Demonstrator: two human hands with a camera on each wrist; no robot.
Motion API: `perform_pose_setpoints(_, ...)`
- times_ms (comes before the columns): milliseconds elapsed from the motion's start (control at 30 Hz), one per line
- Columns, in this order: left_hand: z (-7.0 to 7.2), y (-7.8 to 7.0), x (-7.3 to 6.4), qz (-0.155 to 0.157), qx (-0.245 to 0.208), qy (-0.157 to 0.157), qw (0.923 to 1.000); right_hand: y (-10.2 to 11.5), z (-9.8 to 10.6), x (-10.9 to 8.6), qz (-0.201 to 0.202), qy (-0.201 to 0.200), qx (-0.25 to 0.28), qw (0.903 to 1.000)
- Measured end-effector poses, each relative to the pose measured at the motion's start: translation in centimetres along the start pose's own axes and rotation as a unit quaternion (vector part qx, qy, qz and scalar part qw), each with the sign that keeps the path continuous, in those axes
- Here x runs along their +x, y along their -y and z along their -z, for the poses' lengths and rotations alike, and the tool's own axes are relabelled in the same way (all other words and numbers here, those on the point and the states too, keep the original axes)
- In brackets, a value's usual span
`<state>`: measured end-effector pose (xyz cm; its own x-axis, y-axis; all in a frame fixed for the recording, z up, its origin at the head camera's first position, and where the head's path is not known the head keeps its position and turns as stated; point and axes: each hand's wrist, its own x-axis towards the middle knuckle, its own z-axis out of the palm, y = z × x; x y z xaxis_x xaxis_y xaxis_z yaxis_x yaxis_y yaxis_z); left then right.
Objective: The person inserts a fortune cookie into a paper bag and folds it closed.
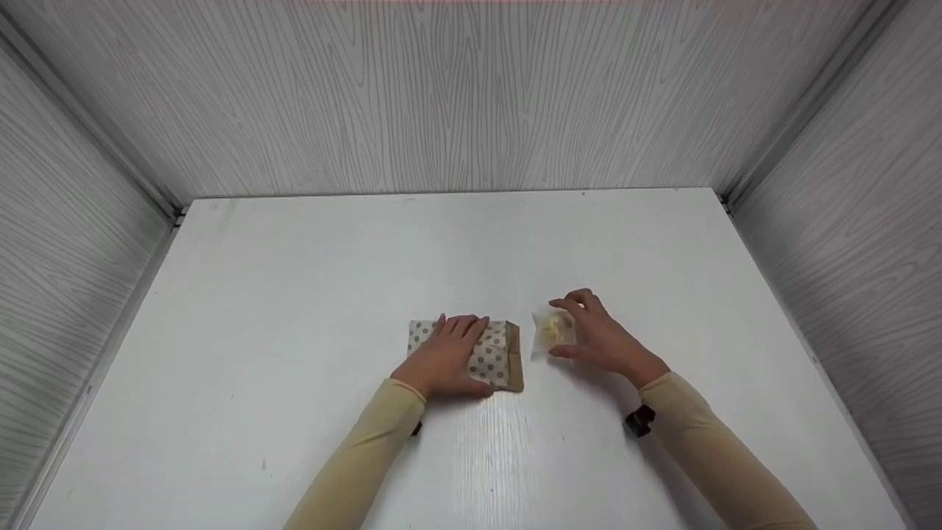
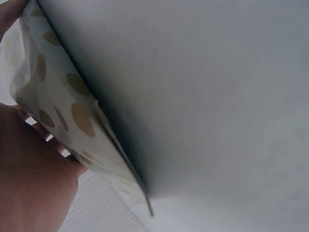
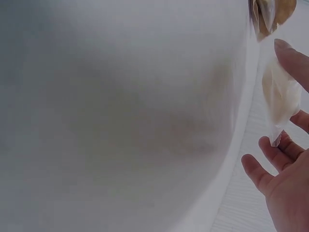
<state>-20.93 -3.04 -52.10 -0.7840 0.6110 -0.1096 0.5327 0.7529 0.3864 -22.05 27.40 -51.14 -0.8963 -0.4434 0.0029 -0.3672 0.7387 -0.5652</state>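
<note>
A paper bag with a polka-dot face and a brown open end lies flat on the table. My left hand rests on top of it with the fingers extended; in the left wrist view the dotted paper shows beside the palm. Just right of the bag lies a small clear packet with something pale yellow inside. My right hand is spread around that packet, thumb on the near side and fingers on the far side. The right wrist view has the packet between thumb and fingers, without a visible firm pinch.
Both things lie on a white tabletop. Grey wood-grain panels enclose it at the back and on both sides. A dark wrist device sits at the right cuff.
</note>
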Motion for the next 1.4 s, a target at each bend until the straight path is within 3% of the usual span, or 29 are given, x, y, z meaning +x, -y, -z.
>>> perform_pose_setpoints(167, 0.0, 0.0, 0.0, -0.001, -0.009, 0.000, 1.0000, 0.2, -0.6, -0.4, 0.031, 0.004, -0.007, 0.9995)
perform_pose_setpoints(533, 0.1, 0.0, -0.1, -0.004, -0.006, -0.001, 1.0000, 1.3, -1.4, -0.7, 0.046, 0.015, -0.015, 0.9987)
perform_pose_setpoints(733, 0.1, 0.0, 0.0, -0.004, -0.002, 0.001, 1.0000, 1.9, -1.7, -0.6, 0.080, 0.016, -0.020, 0.9965)
perform_pose_setpoints(1400, -0.1, -0.1, 0.1, 0.008, -0.002, 0.011, 0.9999, 2.4, -2.4, 0.0, 0.105, 0.032, -0.028, 0.9936)
